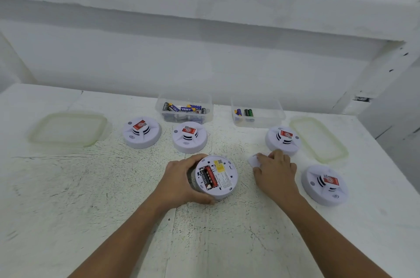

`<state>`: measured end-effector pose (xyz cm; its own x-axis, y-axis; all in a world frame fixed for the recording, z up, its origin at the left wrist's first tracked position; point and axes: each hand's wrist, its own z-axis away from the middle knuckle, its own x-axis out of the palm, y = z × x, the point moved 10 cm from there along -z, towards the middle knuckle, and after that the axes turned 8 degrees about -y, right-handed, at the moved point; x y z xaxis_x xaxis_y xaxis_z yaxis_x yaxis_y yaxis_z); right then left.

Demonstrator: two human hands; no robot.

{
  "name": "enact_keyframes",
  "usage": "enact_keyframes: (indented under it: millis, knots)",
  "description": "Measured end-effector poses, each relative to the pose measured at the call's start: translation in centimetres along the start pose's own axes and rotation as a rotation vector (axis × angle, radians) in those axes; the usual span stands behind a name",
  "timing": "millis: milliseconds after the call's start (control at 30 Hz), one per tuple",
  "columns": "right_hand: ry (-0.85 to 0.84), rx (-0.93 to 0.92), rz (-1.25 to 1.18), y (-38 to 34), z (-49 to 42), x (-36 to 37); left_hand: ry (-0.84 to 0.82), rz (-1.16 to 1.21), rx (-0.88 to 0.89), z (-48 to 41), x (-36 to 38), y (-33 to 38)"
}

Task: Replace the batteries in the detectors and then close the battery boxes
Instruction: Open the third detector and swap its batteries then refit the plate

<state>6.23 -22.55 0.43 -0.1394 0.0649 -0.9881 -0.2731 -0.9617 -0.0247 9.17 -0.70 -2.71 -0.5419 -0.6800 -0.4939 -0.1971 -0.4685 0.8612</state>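
Note:
A white round detector (223,177) lies upside down at the table's centre. Its battery box is uncovered and shows red-and-black batteries (209,177). My left hand (181,181) grips this detector round its left side. My right hand (276,169) lies to the right of it, fingers over a small white battery cover (252,160) on the table; I cannot tell whether it pinches the cover. Several more detectors stand face up: two at the back left (141,132) (189,137), one at the back right (283,140), one at the right (325,184).
A clear tub full of batteries (184,108) and a second clear tub with a few batteries (258,113) stand by the wall. Two translucent lids lie flat, one far left (68,129), one far right (318,139). The white table (91,198) ends at the right.

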Motion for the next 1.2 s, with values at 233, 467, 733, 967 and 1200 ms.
enact_keyframes:
  millis: [233,467,733,967,1200]
  knots:
    - [0.042,-0.423,-0.515,-7.3,1.6,-3.8,0.017,-0.037,-0.004,0.1,-0.3,0.3]
    - [-0.016,-0.634,-0.396,-12.2,2.5,-2.1,0.021,-0.065,0.056,0.1,-0.2,1.0]
    - [0.092,-0.688,-0.215,-13.4,2.6,-1.7,0.073,-0.143,0.029,0.6,-0.5,1.2]
    - [0.001,-0.737,-0.235,-14.0,2.4,-1.6,0.063,-0.158,0.005,0.5,-0.4,1.0]
    - [-0.163,-0.590,-0.633,-11.8,2.0,-2.1,0.061,-0.119,-0.062,0.8,-0.3,0.5]
